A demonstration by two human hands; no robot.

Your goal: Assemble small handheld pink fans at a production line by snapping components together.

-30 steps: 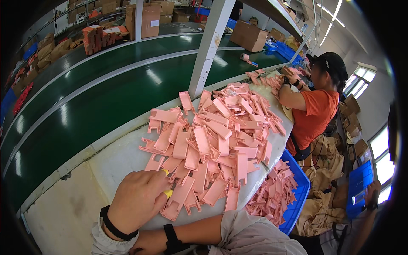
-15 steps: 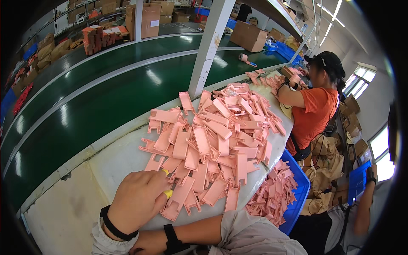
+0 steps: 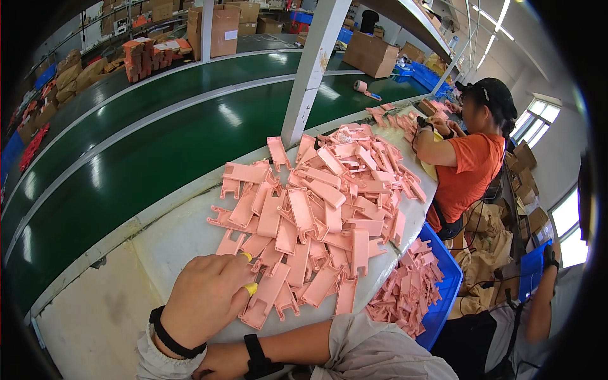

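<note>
My left hand (image 3: 212, 288) lies palm down at the near left edge of a heap of pink plastic covers (image 3: 304, 212). Yellow finger cots sit on its thumb and forefinger. These two digits are apart, beside the nearest covers, with nothing visibly gripped. Below it, my right hand (image 3: 223, 360) reaches across from the right, a black band round its wrist. Its fingers are hidden behind my left wrist and sleeve. The covers are long, shallow, channel-shaped pieces, lying at many angles on a pale worktop (image 3: 196, 237).
A blue bin (image 3: 451, 278) of smaller pink parts stands against the worktop's right side. A green conveyor (image 3: 171, 136) runs behind a white post (image 3: 311, 79), with a tape roll (image 3: 361, 86) on it. A co-worker in orange (image 3: 475, 158) handles pink parts further along.
My hands and the heap of covers stay as they were. The co-worker has shifted their head and arms, and something yellow now shows near their hands.
</note>
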